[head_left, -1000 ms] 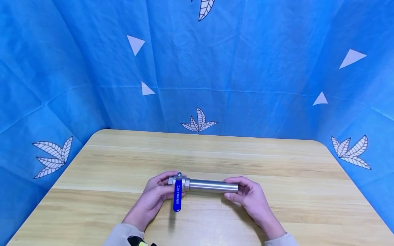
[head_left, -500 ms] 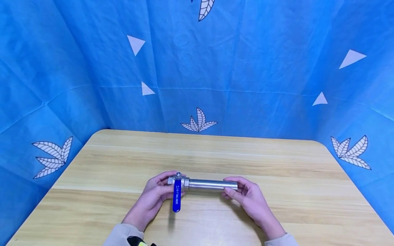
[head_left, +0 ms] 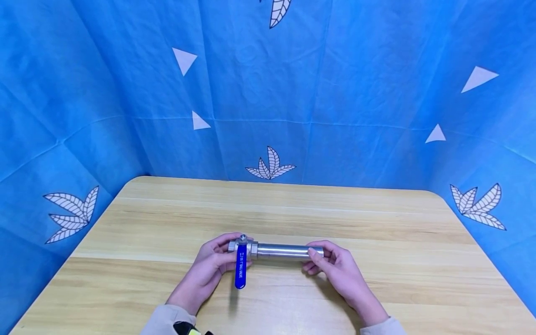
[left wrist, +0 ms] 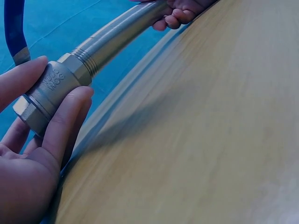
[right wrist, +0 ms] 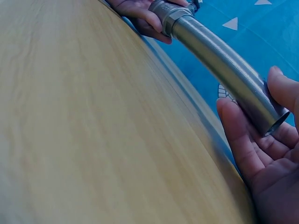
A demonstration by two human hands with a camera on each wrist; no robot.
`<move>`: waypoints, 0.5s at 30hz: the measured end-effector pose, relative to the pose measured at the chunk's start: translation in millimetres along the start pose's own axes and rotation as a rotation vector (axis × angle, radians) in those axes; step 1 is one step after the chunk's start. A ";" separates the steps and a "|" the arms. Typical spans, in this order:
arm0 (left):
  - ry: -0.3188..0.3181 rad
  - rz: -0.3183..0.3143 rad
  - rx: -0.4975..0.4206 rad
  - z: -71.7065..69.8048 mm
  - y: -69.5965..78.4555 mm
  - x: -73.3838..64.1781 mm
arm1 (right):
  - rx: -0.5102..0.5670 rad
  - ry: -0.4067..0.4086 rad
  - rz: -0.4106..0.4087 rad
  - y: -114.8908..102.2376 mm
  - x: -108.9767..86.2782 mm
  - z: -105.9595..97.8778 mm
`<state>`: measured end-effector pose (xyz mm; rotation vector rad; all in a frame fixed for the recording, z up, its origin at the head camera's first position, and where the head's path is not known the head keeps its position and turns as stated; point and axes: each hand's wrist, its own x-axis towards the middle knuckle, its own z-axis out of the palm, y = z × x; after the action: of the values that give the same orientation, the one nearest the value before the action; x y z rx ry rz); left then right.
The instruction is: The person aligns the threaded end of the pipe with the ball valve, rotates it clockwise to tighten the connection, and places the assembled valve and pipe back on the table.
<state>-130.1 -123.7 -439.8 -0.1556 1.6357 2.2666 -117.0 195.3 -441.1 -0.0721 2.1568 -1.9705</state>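
Above the counter [head_left: 125,279], well apart from its far edge, I see the left hand [head_left: 209,267] gripping the ball valve [left wrist: 52,86], whose blue lever [head_left: 240,272] points toward the near side; the right hand [head_left: 341,270] holds the free end of the metal pipe [head_left: 282,251] joined to it.

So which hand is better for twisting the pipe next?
Probably the right hand: it grips the metal pipe near its open end, away from the threads beside the valve. The left hand holds the valve, so it seems better placed to steady that.
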 end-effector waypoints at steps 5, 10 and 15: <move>-0.001 0.003 0.001 0.0 0.3 -0.1 | -0.007 0.022 -0.007 0.5 -1.1 -0.1; -0.003 0.002 0.016 0.0 0.1 -0.1 | -0.029 0.049 -0.050 2.2 -2.3 -0.1; 0.029 -0.021 0.058 1.8 0.4 0.3 | -0.018 0.049 -0.048 2.2 -2.1 0.0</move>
<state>-130.3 -122.1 -438.9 -0.1914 1.7045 2.2087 -114.7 195.9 -443.0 -0.0808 2.2238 -1.9991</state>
